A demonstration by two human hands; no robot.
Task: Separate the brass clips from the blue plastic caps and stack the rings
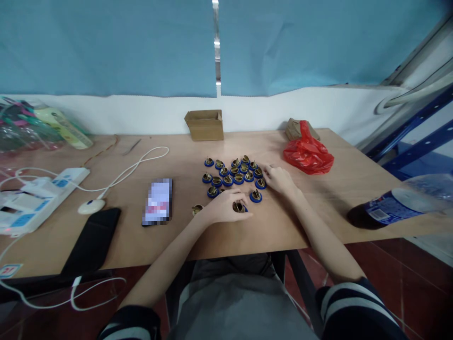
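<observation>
Thumb and fingers of my left hand (226, 207) are curled around a round brass-and-blue piece (239, 207) near the table's front side. Part of that piece is hidden by the fingers. My right hand (279, 179) rests on the table at the right side of the group, fingers bent and slightly apart, with nothing visible in them. Closest to it is another brass piece with a blue rim (261, 183). Several like pieces (238, 178) stand clustered between and beyond my hands, each with an upright brass part. One brass piece (197, 209) lies partly behind my left forearm.
An open cardboard box (205, 126) stands against the wall. A red plastic bag (308, 155) lies back right, a cola bottle (389, 208) on its side at right. Left are a phone (157, 201), a black flat object (92, 240), white cables and a power strip (71, 178).
</observation>
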